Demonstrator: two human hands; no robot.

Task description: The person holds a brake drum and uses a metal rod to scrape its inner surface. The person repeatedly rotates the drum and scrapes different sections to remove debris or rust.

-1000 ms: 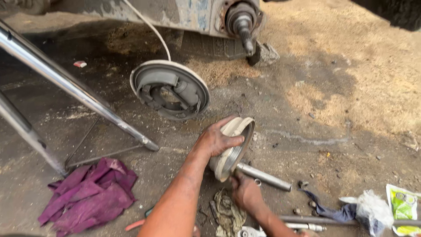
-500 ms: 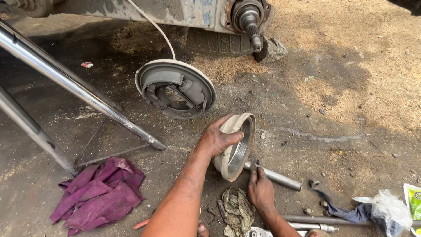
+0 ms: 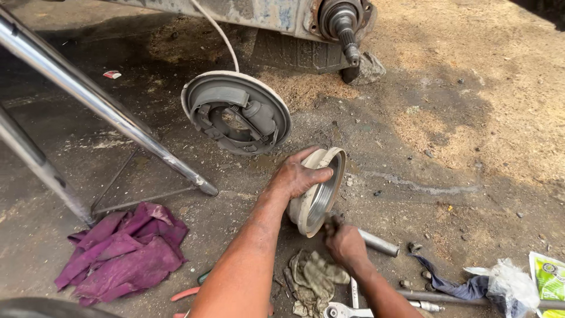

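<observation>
My left hand [image 3: 297, 174] grips the rim of a round metal brake drum [image 3: 322, 194] and holds it standing on edge on the ground. My right hand [image 3: 344, 241] is closed around the near end of a short grey metal bar [image 3: 381, 243], right under the drum's open face. The bar's other end lies on the ground to the right. Behind the drum, a backing plate with brake shoes [image 3: 238, 112] leans on the ground, with a white cable running up from it.
A bare axle stub [image 3: 344, 26] sticks out of the vehicle at the top, with a stone [image 3: 369, 68] below it. Chrome stand legs [image 3: 106, 112] cross the left. A purple cloth [image 3: 123, 253], dirty rag [image 3: 315, 280], wrench [image 3: 335, 309] and plastic bag [image 3: 506, 285] lie nearby.
My right hand has moved up along the bar, closer to the drum's open face. My left hand has kept hold of the drum on its edge.
</observation>
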